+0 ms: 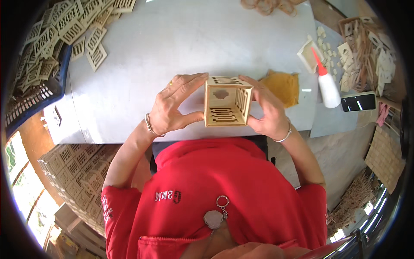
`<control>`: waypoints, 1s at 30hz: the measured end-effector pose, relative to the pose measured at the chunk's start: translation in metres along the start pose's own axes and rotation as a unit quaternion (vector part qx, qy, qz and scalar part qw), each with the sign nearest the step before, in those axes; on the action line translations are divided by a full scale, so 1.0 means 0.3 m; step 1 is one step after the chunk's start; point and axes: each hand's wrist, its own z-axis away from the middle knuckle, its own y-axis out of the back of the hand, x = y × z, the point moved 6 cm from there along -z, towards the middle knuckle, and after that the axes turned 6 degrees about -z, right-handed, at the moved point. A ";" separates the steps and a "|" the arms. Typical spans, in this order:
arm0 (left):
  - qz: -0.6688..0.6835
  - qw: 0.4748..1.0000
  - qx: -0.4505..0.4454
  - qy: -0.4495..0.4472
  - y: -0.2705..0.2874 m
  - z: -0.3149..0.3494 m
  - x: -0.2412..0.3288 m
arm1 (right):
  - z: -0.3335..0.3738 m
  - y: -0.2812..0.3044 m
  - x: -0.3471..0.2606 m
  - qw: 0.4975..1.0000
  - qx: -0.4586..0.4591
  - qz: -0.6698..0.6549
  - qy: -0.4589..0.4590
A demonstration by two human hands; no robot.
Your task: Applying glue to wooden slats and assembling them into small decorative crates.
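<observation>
Just above the near edge of the grey table, I hold a small pale wooden box point(224, 103) between my two hands. Its open side faces me, showing slotted panels inside and a shaped hole in the far wall. My left hand point(177, 103) presses the box's left side, with the fingers at the upper corner and the thumb lower down. On the opposite side, my right hand point(271, 110) grips with its thumb near the lower right corner; some of its fingers are hidden behind the box. A mustard-yellow cloth point(284, 88) lies just beyond my right hand.
Slotted wooden panels point(71, 30) pile up at far left by a blue crate point(64, 73). At right are a white squeeze bottle point(329, 90) with a red nozzle, a phone point(359, 102), a shallow tray point(308, 56) and wooden pieces point(366, 52). Slotted boxes point(75, 172) stack at lower left.
</observation>
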 end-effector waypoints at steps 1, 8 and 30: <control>-0.016 1.000 -0.004 -0.005 0.012 -0.026 -0.004 | -0.016 0.006 0.003 1.000 0.008 0.026 0.003; -0.045 0.996 -0.065 0.044 -0.024 0.019 -0.058 | -0.028 -0.009 0.064 0.993 -0.073 0.043 -0.087; 0.065 0.976 0.086 0.188 0.142 0.061 -0.068 | -0.442 0.398 0.293 0.958 0.230 0.143 -0.095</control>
